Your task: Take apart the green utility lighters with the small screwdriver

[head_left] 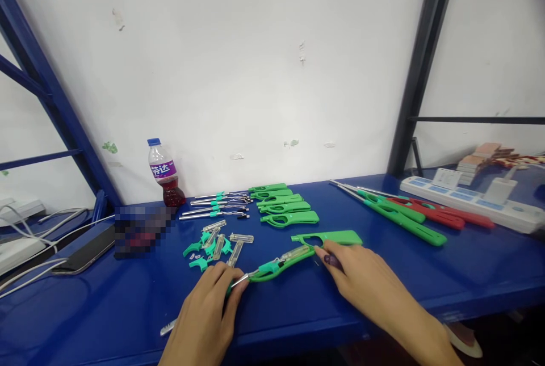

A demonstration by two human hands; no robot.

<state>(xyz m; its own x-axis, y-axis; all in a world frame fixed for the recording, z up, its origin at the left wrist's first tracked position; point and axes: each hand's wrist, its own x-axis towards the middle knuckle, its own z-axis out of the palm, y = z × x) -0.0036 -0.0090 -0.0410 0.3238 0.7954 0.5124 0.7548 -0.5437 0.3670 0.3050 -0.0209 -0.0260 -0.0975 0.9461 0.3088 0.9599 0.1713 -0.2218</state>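
My left hand (208,309) pinches the metal rod end of a green lighter half-shell (272,272), near the table's front. Inside this shell lie a teal part, wires and a clear fuel tank (294,253). My right hand (351,266) is closed around a dark purple handle (333,263) at the shell's other end; the tool's tip is too small to make out. Just behind, an empty green half-shell (336,237) lies on the table. Clear tanks (218,247) and teal triggers (198,264) are piled behind my left hand.
Several metal rods with wires (217,205) and green shells (289,218) lie farther back. A bottle (163,173) stands by the wall. Green and red lighters (438,213) and a power strip (468,196) are at right. A phone (85,249) and cables lie left.
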